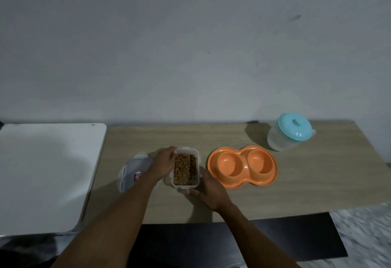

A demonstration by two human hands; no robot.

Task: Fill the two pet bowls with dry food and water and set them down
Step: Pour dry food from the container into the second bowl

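Observation:
A clear plastic food container (186, 169) full of brown dry kibble stands lidless on the wooden table (306, 183). My left hand (165, 163) grips its left side, fingers curled over the far left corner. My right hand (208, 189) holds its near right corner from below. To the right lies an orange double pet bowl (242, 167), both wells dry and bare. A translucent water pitcher (289, 133) with a teal lid stands at the back right.
The container's clear lid (132, 171) with a blue-and-red label lies flat to the left of my left arm. A white table (46, 174) adjoins the wooden one on the left. A dark surface (211, 244) runs along the near edge.

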